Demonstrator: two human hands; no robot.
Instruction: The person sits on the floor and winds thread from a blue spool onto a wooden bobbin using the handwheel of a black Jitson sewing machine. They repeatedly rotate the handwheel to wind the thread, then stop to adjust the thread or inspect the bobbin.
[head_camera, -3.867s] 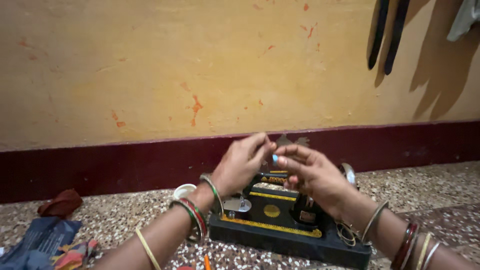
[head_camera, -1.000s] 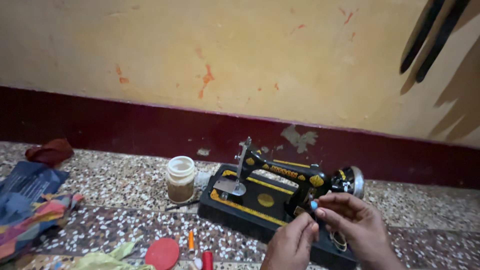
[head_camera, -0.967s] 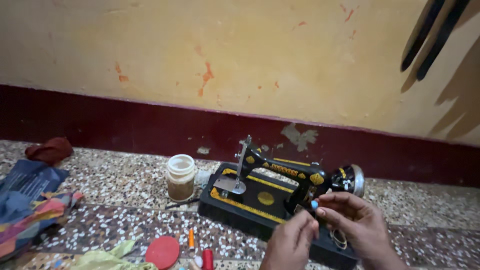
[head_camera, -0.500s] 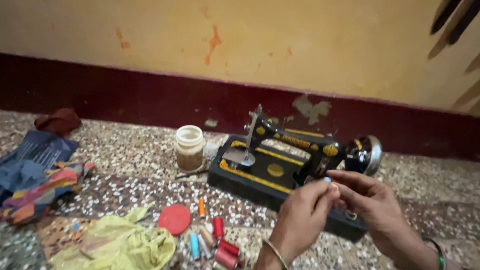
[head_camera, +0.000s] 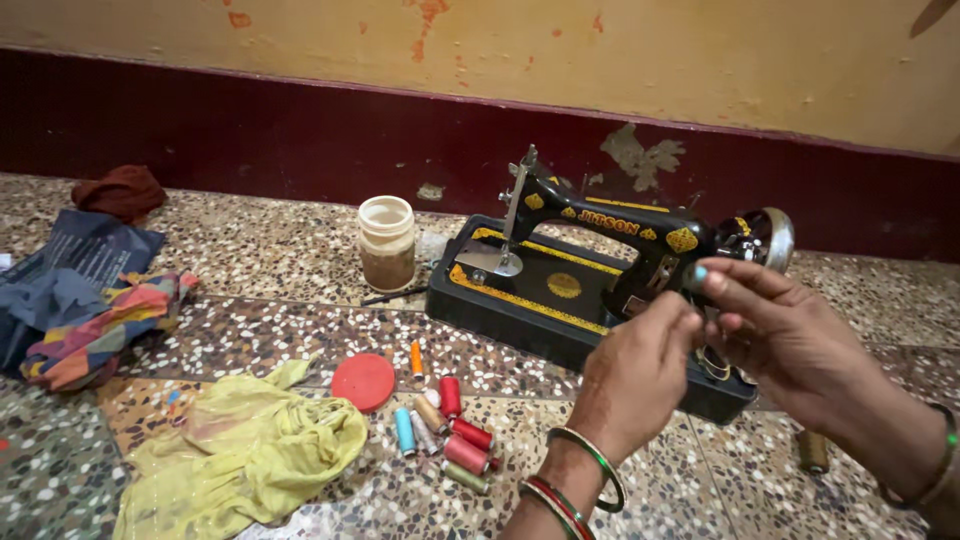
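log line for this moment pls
left hand and right hand: fingertips together at sewing machine | thread spools, red lid, jar on floor

Speckled terrazzo floor (head_camera: 250, 320), running up to a dark red skirting. Directly on it: black sewing machine (head_camera: 590, 290), open plastic jar (head_camera: 387, 242) just beside it, red lid (head_camera: 363, 381), scattered thread spools (head_camera: 445, 425). Further left, yellow cloth (head_camera: 240, 450), multicoloured cloth (head_camera: 95, 330), dark blue fabric (head_camera: 70, 265), maroon cloth (head_camera: 122, 190).
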